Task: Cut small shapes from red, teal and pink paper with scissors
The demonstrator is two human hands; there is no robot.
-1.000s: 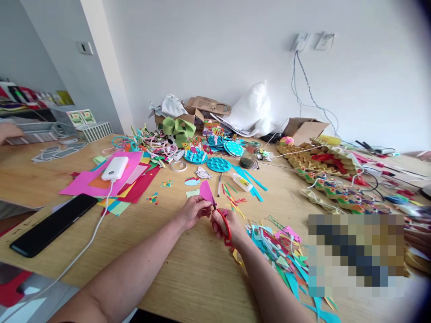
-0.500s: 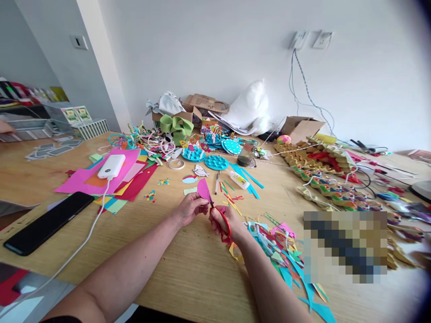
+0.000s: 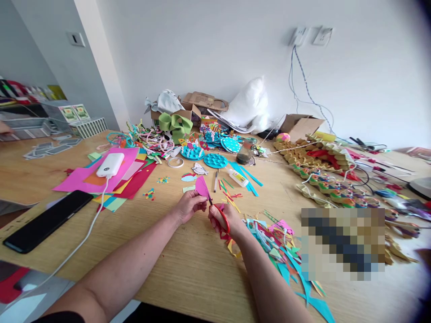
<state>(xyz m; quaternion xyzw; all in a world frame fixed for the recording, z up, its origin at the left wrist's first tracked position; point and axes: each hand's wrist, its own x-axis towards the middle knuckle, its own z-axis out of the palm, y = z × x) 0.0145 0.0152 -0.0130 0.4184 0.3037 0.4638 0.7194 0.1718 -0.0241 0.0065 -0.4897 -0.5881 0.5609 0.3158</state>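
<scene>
My left hand (image 3: 189,206) pinches a small piece of magenta paper (image 3: 202,185) by its lower edge, above the middle of the table. Red-handled scissors (image 3: 223,220) are in my right hand (image 3: 222,218), their dark blades pointing up and left against the paper's right side. How far the blades are apart is too small to tell. Just beyond my hands lie a pen (image 3: 216,181), a white glue bottle (image 3: 238,177), a fish-shaped white cutout (image 3: 200,168) and thin coloured paper strips (image 3: 230,192).
Colourful paper scraps (image 3: 283,246) lie beside my right forearm. On the left are stacked coloured sheets (image 3: 77,179), a white power bank (image 3: 110,165) with a cable, and a black phone (image 3: 47,222). Painted egg cartons (image 3: 323,179) stand at the right; a glass jar (image 3: 246,152) is farther back.
The view has shifted slightly. My hands keep nearly the same pose, the magenta paper still held at the scissor blades.
</scene>
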